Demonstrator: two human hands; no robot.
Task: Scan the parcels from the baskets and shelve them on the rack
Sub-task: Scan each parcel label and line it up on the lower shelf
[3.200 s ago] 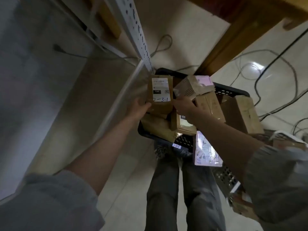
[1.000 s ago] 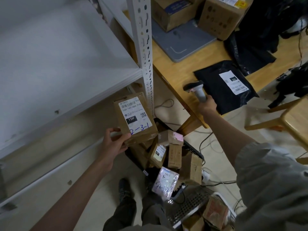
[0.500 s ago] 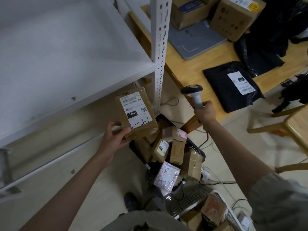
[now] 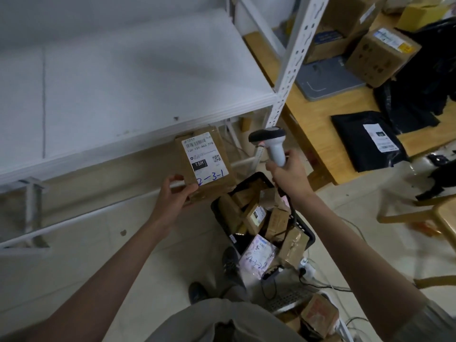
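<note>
My left hand (image 4: 174, 195) grips the lower corner of a brown cardboard parcel (image 4: 206, 164) whose white label faces up, marked "2-3-1" in blue ink. My right hand (image 4: 287, 171) holds a white handheld scanner (image 4: 270, 144) by its handle, its dark head pointing left toward the parcel's label, a short gap apart. Below both hands sits a black basket (image 4: 307, 229) on the floor, filled with several small brown parcels and a pale padded parcel (image 4: 257, 255). The white rack shelf (image 4: 123, 77) spreads above and left of the parcel.
The rack's perforated upright (image 4: 293, 62) stands just behind the scanner. A wooden table (image 4: 315, 124) to the right carries a black mailer bag (image 4: 370, 141), cardboard boxes (image 4: 381, 55) and a grey pad (image 4: 328, 80). A second basket with parcels (image 4: 318, 314) and cables lie by my feet. A wooden stool (image 4: 441, 218) stands far right.
My right hand lifted the scanner off the table and brought it left, up to the parcel. My left hand raised the parcel from the basket toward the shelf edge.
</note>
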